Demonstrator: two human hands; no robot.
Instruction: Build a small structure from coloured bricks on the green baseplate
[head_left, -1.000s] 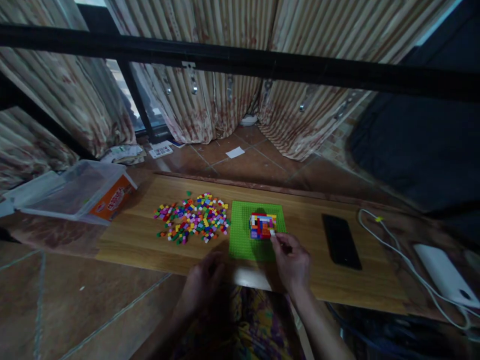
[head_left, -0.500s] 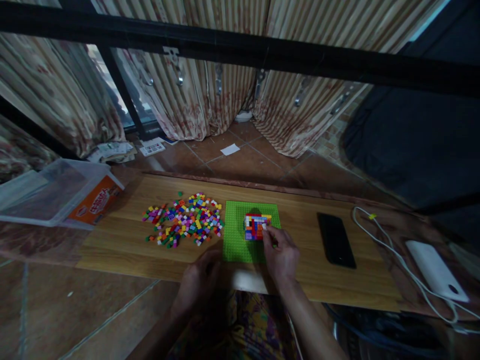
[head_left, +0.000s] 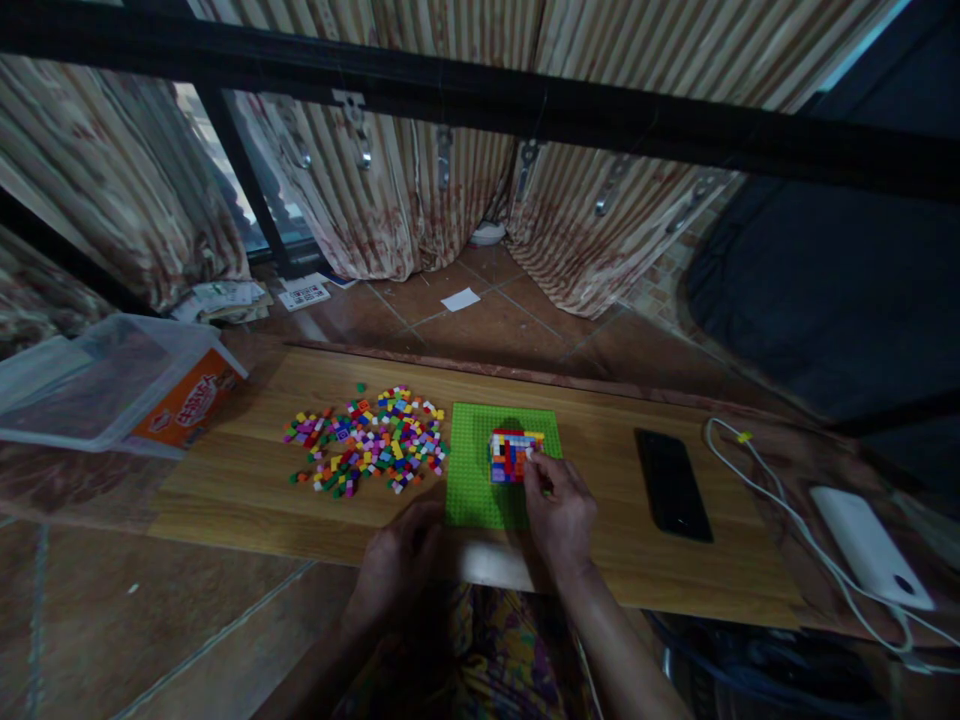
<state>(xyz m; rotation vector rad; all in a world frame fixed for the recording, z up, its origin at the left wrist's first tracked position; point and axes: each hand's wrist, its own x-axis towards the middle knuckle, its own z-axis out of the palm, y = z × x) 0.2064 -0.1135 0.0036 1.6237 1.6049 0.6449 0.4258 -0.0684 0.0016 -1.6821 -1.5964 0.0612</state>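
Brickwork (head_left: 507,462) is set on a green baseplate (head_left: 469,490); at its right edge, 1 white brick (head_left: 530,453) is seemingly clamped by the right grip (head_left: 561,508). Light and rigid, it should be pinched sideways. Left grip (head_left: 401,550): unclear.

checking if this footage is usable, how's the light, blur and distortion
Head view: dim overall, pale glare at the near edge of the table; head view: shadow on the green plate beyond the brick model; head view: loose bricks look soft, the box seems stretched.
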